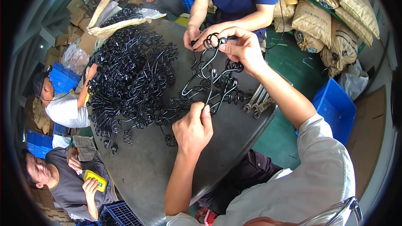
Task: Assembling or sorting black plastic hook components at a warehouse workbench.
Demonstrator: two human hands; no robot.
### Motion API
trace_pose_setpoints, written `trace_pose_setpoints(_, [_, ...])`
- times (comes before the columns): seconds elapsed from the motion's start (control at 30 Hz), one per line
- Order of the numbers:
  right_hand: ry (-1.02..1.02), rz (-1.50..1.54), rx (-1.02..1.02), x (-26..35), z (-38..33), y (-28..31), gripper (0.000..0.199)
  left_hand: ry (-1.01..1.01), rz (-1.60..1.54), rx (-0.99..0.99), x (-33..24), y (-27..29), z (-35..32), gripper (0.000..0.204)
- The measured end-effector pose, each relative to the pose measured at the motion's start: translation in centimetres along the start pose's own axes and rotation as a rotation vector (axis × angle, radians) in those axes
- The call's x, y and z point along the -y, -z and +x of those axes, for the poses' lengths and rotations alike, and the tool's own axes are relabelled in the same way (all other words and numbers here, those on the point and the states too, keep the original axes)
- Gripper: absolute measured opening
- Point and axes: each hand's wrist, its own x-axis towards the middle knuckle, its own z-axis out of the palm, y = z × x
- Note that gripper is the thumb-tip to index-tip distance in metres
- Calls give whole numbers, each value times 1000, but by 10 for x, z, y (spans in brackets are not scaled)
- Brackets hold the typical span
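Note:
My right hand (243,49) is raised over the table, thumb and fingers closed on a black bent-wire spring (210,42) with a round coil and a knob-like end. My left hand (192,127) is lower and nearer, its fingers pinched on the lower end of a thin, shiny metal rod (210,88). That rod runs upward among other black wire springs (230,84); whether it joins the spring in my right hand I cannot tell. A big tangled heap of black wire springs (130,67) covers the left half of the dark table (150,175).
Several wrenches (258,100) lie at the table's right edge. Across from me, a co-worker in a dark blue shirt (234,0) has hands close to mine. Other people sit at left. A blue bin (335,109) and stacked sacks (312,23) stand on the right.

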Motion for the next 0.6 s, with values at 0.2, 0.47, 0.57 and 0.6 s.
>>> trace_pose_setpoints(0.2, [78,106,84,-7,-2,-1,25,-25,35,14,-2,-4,-2,12])
trace_pose_setpoints(0.47, [233,-190,371,3,14,-13,25,-20,69,61,1,-6,5,11])
trace_pose_setpoints(0.57, [153,-244,557,9,29,-6,27,-15,39,52,3,-7,3,11])
trace_pose_setpoints(0.6, [151,-245,555,5,29,-5,27,1,9,50,4,-8,3,11])
